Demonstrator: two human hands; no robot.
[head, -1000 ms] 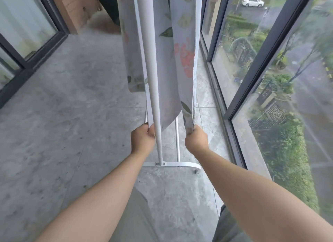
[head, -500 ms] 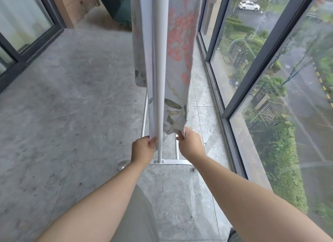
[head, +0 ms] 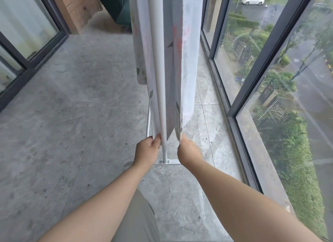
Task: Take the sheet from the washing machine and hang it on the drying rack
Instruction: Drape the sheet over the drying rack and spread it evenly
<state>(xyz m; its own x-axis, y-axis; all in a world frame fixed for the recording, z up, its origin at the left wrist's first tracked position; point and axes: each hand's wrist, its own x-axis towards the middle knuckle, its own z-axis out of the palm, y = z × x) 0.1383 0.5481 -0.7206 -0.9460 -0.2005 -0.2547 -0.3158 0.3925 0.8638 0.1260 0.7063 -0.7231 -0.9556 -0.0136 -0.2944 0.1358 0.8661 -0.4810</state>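
The sheet (head: 189, 61) hangs down both sides of the drying rack (head: 159, 79), my left hand (head: 146, 150) pinching one bottom edge and my right hand (head: 189, 151) the other, so I think I'm smoothing it and next should tug both down evenly.

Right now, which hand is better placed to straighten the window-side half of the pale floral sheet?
The right hand: it grips that half's lower edge, window side of the white metal rack pole; the left hand holds the pale floral sheet beyond the pole.
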